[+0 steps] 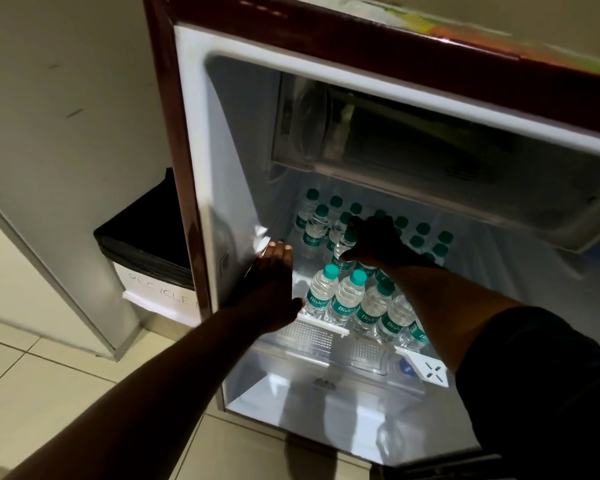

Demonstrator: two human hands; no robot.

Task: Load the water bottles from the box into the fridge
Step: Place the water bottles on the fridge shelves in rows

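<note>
— Right hand (374, 242) is closed around one water bottle (343, 249), fingers over its shoulder near the green cap, and it holds the bottle among the others on the fridge shelf (321, 322). Is it placing it?

— I think so, but I cannot say for sure. Left hand (274, 271) is flat and open, holding nothing; it rests against the left inner wall of the fridge (229, 168).

— How much is done?

— Many bottles already stand on the shelf: a front row (354, 303) near the edge, and more rows behind (420, 233), up to the back wall. The shelf looks nearly full, so I judge the task is well advanced.

— And what is left?

— I cannot tell. No box is in view, so how many bottles remain is unknown.

— How do the bottles look?

— Small, clear plastic, with green caps and green labels. They stand upright and close together, touching their neighbours.
</note>
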